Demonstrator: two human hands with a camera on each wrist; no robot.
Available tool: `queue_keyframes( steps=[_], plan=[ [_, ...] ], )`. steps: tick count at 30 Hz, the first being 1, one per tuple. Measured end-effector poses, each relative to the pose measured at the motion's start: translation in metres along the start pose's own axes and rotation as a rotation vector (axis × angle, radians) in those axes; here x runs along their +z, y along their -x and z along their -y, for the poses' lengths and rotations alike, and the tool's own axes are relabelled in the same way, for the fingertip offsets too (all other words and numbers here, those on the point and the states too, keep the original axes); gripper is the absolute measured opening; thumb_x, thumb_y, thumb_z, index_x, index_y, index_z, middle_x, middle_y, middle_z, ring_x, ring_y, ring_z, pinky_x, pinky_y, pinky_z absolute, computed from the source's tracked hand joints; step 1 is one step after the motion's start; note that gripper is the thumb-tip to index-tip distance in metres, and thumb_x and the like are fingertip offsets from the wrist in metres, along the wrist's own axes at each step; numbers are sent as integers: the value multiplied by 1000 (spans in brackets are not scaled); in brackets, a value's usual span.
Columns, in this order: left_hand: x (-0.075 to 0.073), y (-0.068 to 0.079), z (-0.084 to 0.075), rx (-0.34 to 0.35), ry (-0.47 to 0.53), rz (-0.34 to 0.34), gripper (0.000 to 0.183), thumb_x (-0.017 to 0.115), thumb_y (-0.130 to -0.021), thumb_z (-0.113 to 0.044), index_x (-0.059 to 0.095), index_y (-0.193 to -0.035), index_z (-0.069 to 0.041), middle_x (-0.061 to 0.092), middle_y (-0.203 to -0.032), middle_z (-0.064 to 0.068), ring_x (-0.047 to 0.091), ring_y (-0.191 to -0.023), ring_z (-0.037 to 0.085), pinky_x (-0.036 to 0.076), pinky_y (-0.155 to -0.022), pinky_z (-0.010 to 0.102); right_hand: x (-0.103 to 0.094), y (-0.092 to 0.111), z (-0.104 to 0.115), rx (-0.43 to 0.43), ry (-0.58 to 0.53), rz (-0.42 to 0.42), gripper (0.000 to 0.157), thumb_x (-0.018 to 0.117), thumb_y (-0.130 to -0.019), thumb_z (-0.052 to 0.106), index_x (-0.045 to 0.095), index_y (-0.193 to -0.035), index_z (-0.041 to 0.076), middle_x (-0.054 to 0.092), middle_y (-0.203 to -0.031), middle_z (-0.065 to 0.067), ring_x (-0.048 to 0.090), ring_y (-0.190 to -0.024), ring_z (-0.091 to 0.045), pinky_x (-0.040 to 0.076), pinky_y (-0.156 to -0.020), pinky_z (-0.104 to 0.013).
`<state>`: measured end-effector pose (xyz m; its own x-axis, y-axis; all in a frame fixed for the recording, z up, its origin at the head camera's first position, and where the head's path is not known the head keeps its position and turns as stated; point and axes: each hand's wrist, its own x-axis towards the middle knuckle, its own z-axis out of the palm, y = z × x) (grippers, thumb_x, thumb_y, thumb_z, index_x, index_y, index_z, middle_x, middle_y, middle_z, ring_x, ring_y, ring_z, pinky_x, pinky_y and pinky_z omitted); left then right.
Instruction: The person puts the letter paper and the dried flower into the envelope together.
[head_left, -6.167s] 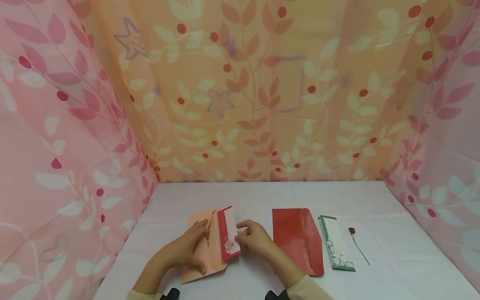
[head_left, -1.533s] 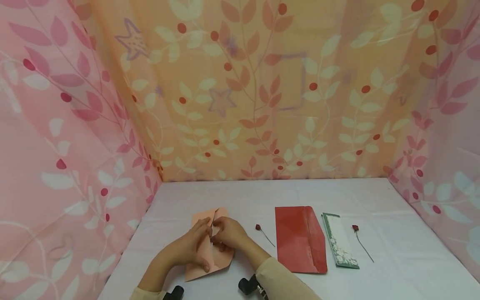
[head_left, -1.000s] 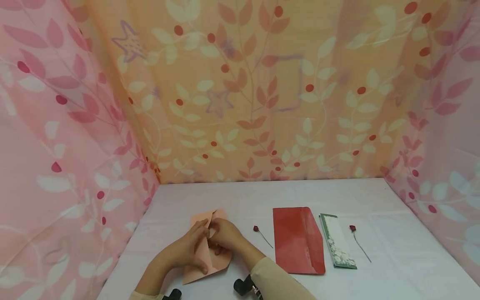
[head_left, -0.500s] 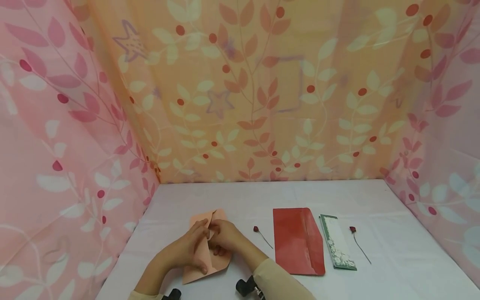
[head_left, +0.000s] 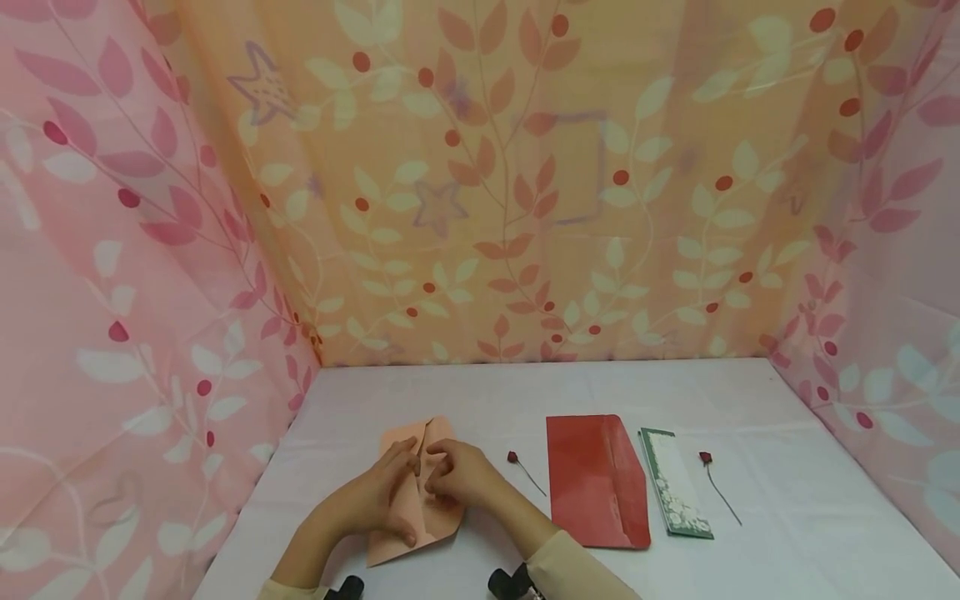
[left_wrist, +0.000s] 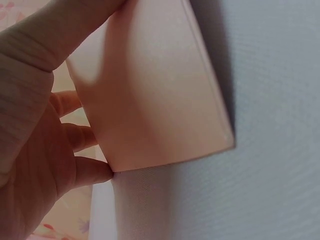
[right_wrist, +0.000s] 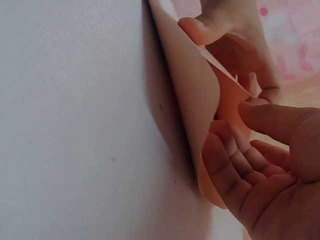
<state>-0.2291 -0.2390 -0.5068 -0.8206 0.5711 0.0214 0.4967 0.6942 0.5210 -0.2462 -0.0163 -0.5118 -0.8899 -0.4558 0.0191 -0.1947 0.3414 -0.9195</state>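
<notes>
A peach paper envelope point(head_left: 442, 525) lies at an angle on the white table, its flap spread toward the right. My left hand point(head_left: 367, 504) holds the envelope's body, thumb on the near part and fingers at the mouth edge. In the left wrist view, the fingertips meet the edge of the envelope point(left_wrist: 165, 100). My right hand point(head_left: 465, 477) is at the mouth, fingers loosely bent. In the right wrist view, the right hand's point(right_wrist: 270, 175) fingertips touch the flap of the envelope point(right_wrist: 192, 85), with the thumb apart from them. The inside of the envelope is mostly hidden.
A dried red rose point(head_left: 513, 457) with a thin stem lies right of the right hand. Beyond it are a red envelope point(head_left: 585, 483), a green-bordered white card point(head_left: 675, 483) and another rose point(head_left: 706, 458). Patterned curtains point(head_left: 480, 250) enclose the table point(head_left: 480, 387).
The red-and-white card that my right hand held earlier is out of sight. Within the last half second, the right fingers have drawn back slightly from the envelope's mouth. The left hand keeps its place.
</notes>
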Motion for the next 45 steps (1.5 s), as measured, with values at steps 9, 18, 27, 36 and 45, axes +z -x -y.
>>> queue_keyframes(
  steps=[9, 18, 27, 36, 45],
  plan=[
    [-2, 1, -5, 16, -1, -11, 83, 81, -46, -67, 42, -110, -31, 20, -159, 8, 20, -146, 33, 43, -100, 52, -13, 22, 7, -15, -19, -32, 53, 74, -79, 9, 55, -129, 5, 67, -75, 3, 65, -60, -12, 54, -53, -28],
    [-1, 0, -6, 2, 10, 1, 83, 82, -46, -67, 40, -109, -32, 20, -159, 7, 19, -146, 33, 41, -102, 52, -22, 40, 7, -52, 0, -40, 46, 74, -81, 13, 59, -124, 7, 67, -77, 5, 64, -62, -8, 54, -54, -26],
    [4, -3, -2, 8, 19, -3, 83, 83, -44, -67, 39, -108, -36, 18, -160, 3, 15, -148, 33, 38, -105, 54, -27, 54, 9, -59, 86, -59, 40, 75, -82, 17, 63, -120, 12, 66, -80, 12, 60, -66, -7, 51, -53, -25],
    [4, -3, -2, 11, 27, 8, 83, 83, -44, -66, 40, -107, -35, 18, -160, 3, 13, -148, 35, 36, -105, 58, -33, 63, 11, -122, 197, -89, 36, 75, -82, 21, 64, -116, 20, 66, -81, 18, 58, -69, -1, 47, -59, -20],
    [5, -3, -3, 16, 23, 1, 83, 82, -44, -68, 40, -108, -34, 18, -160, 5, 15, -147, 34, 37, -105, 57, -47, 65, 12, -213, 298, -98, 31, 74, -83, 22, 65, -113, 23, 65, -83, 17, 57, -71, 2, 47, -62, -18]
  ],
)
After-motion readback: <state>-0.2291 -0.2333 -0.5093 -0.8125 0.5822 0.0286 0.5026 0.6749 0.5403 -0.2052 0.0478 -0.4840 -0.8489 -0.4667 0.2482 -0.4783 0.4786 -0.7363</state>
